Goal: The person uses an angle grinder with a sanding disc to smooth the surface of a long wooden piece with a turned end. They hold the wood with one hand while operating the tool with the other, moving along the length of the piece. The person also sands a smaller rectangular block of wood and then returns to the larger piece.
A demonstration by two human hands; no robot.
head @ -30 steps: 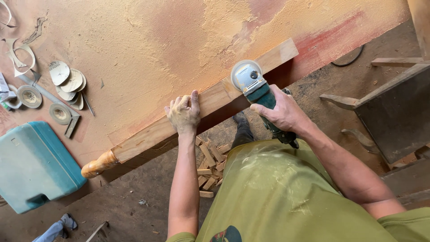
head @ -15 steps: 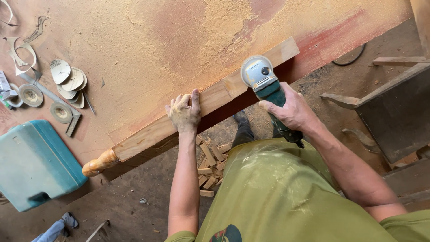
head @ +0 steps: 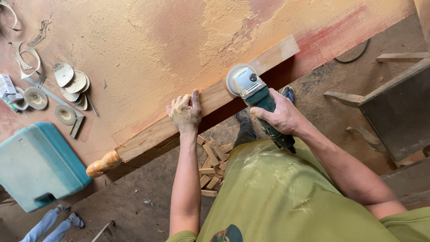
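Teal grinder [head: 257,96] (silver head), tan plank [head: 201,107].

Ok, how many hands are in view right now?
2. The left hand presses on the wooden plank; the right hand grips the green angle grinder, whose head sits on the plank. No other hands show.

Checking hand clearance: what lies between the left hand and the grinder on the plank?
Head view: only bare plank lies between the left hand and the grinder, which the right hand grips.
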